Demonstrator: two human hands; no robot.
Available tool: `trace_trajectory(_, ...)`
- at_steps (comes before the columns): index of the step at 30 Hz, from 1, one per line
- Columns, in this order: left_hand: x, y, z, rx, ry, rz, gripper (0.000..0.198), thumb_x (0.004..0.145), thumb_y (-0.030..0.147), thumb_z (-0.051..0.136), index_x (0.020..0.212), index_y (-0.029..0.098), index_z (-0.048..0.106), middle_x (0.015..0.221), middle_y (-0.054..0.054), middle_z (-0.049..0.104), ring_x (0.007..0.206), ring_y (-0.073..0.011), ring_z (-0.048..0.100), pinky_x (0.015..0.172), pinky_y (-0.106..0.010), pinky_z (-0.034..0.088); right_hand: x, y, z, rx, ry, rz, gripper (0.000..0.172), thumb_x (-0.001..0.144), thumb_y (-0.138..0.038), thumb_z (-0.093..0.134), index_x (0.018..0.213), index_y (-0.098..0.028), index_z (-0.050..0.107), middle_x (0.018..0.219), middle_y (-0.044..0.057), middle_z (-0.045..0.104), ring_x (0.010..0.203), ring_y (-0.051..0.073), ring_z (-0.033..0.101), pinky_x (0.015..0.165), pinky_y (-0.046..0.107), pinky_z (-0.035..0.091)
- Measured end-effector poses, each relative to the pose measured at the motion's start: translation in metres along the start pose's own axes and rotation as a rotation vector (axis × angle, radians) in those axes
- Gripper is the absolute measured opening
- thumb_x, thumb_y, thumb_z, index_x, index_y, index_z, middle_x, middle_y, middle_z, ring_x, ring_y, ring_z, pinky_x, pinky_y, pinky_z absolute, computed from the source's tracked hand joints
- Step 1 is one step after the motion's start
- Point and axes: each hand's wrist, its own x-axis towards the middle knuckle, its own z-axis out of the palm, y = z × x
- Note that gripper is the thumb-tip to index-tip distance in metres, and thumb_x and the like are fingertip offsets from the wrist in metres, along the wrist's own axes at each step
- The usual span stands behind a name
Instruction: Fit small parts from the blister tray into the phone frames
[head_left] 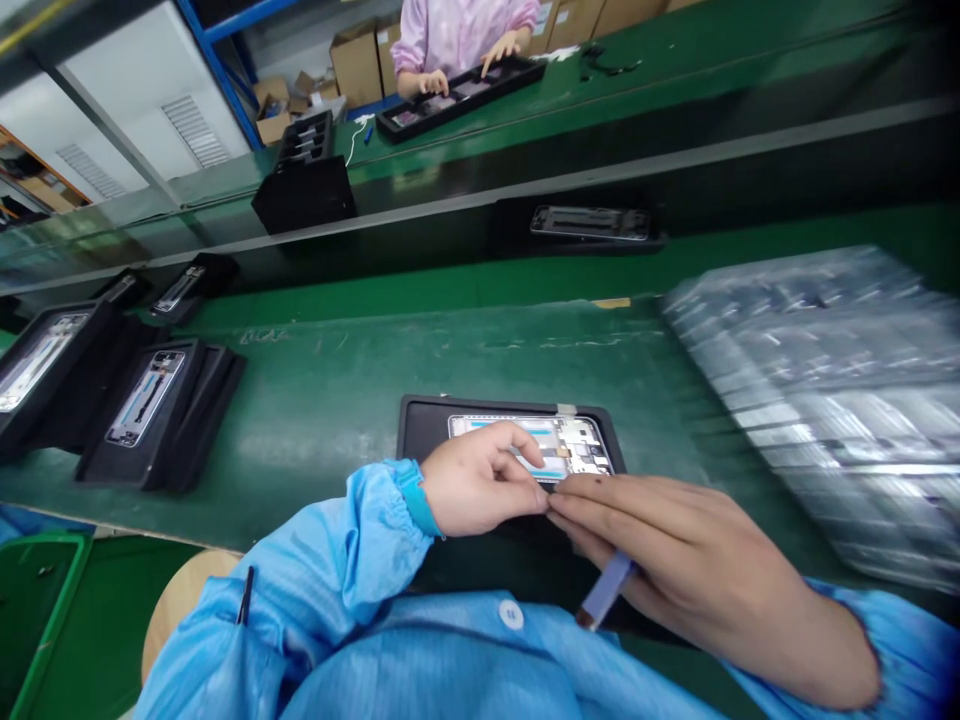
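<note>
Seemingly phone frame [559, 445] under both grips

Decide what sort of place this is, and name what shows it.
Probably a phone assembly line: an open phone frame in a black tray under both hands, more trayed frames along the green bench, and another gowned person opposite.

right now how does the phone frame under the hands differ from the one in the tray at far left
The phone frame under the hands lies crosswise in a flat black tray, partly covered by the left hand and right hand. The far-left phone frame lies angled, untouched and fully visible, atop stacked trays. Both show exposed silver interiors.
</note>
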Motion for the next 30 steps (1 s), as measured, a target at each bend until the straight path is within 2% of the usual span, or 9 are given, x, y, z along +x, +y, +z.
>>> trace_trajectory(4, -0.002, 0.001, 0.003, 0.114, 0.025, 0.025, 0.036, 0.084, 0.024, 0.086, 0.110, 0.022, 0.062, 0.078, 0.007, 0.072, 0.067, -0.0095, 0.062, 0.074, -0.025, 0.049, -0.001, 0.002, -0.001, -0.008, -0.039, -0.024, 0.028, 0.106, -0.012, 0.064, 0.130, -0.022, 0.077, 0.119, 0.007, 0.085, 0.100, 0.022, 0.083, 0.087, 0.035, 0.065)
trace_trajectory(6, -0.002, 0.001, 0.003, 0.250, 0.079, 0.079, 0.033, 0.089, 0.026, 0.081, 0.115, 0.024, 0.061, 0.085, 0.004, 0.074, 0.072, -0.0123, 0.065, 0.077, -0.028, 0.053, -0.001, 0.007, 0.000, -0.026, -0.043, -0.037, 0.029, 0.106, -0.013, 0.063, 0.129, -0.023, 0.077, 0.119, 0.008, 0.085, 0.099, 0.023, 0.082, 0.087, 0.036, 0.065)
trace_trajectory(9, 0.002, -0.001, -0.004, 0.664, 0.278, 0.294, 0.030, 0.095, 0.031, 0.078, 0.122, 0.024, 0.066, 0.113, -0.006, 0.079, 0.109, -0.0257, 0.072, 0.101, -0.044, 0.057, 0.003, 0.024, 0.005, -0.120, -0.049, -0.022, 0.022, 0.108, -0.016, 0.060, 0.120, -0.022, 0.078, 0.114, 0.009, 0.085, 0.097, 0.025, 0.082, 0.083, 0.037, 0.064)
trace_trajectory(11, 0.006, -0.006, -0.014, 0.972, 0.364, 0.391, 0.038, 0.094, 0.036, 0.082, 0.128, 0.023, 0.069, 0.133, -0.013, 0.077, 0.135, -0.0364, 0.063, 0.116, -0.058, 0.050, 0.006, 0.040, 0.013, -0.192, -0.054, 0.009, 0.020, 0.110, -0.018, 0.058, 0.115, -0.020, 0.077, 0.111, 0.011, 0.085, 0.094, 0.025, 0.082, 0.078, 0.036, 0.062)
trace_trajectory(14, 0.010, -0.019, -0.030, 1.225, 0.297, 0.379, 0.057, 0.090, 0.048, 0.091, 0.136, 0.022, 0.071, 0.143, -0.015, 0.074, 0.148, -0.0431, 0.053, 0.119, -0.067, 0.045, 0.007, 0.063, 0.027, -0.192, -0.071, 0.055, 0.019, 0.110, -0.020, 0.058, 0.110, -0.019, 0.077, 0.108, 0.011, 0.084, 0.089, 0.023, 0.080, 0.074, 0.034, 0.060)
trace_trajectory(16, 0.008, -0.028, -0.037, 1.267, 0.221, 0.382, 0.064, 0.087, 0.055, 0.094, 0.138, 0.023, 0.071, 0.144, -0.014, 0.075, 0.151, -0.0435, 0.052, 0.119, -0.067, 0.045, 0.003, 0.071, 0.037, -0.154, -0.114, 0.055, 0.018, 0.110, -0.021, 0.059, 0.109, -0.019, 0.077, 0.108, 0.009, 0.084, 0.088, 0.021, 0.079, 0.075, 0.032, 0.060)
trace_trajectory(19, 0.004, -0.037, -0.041, 1.264, 0.166, 0.422, 0.070, 0.086, 0.058, 0.095, 0.142, 0.024, 0.071, 0.145, -0.014, 0.075, 0.155, -0.0447, 0.050, 0.119, -0.067, 0.044, -0.008, 0.072, 0.048, -0.150, -0.170, 0.039, 0.019, 0.111, -0.020, 0.057, 0.111, -0.020, 0.077, 0.115, 0.010, 0.083, 0.094, 0.022, 0.079, 0.078, 0.033, 0.060)
trace_trajectory(24, 0.002, -0.041, -0.039, 1.246, 0.153, 0.442, 0.072, 0.086, 0.057, 0.095, 0.145, 0.025, 0.069, 0.146, -0.015, 0.074, 0.155, -0.0468, 0.049, 0.121, -0.070, 0.040, -0.024, 0.065, 0.054, -0.169, -0.219, 0.070, 0.019, 0.111, -0.019, 0.056, 0.111, -0.020, 0.075, 0.117, 0.010, 0.083, 0.098, 0.023, 0.078, 0.082, 0.035, 0.061)
trace_trajectory(30, 0.002, -0.040, -0.037, 1.234, 0.138, 0.436, 0.072, 0.088, 0.060, 0.092, 0.147, 0.027, 0.068, 0.146, -0.015, 0.073, 0.157, -0.0471, 0.047, 0.122, -0.071, 0.040, -0.019, 0.061, 0.053, -0.190, -0.246, 0.045, 0.019, 0.107, -0.014, 0.058, 0.112, -0.017, 0.076, 0.114, 0.011, 0.081, 0.097, 0.025, 0.077, 0.083, 0.038, 0.060)
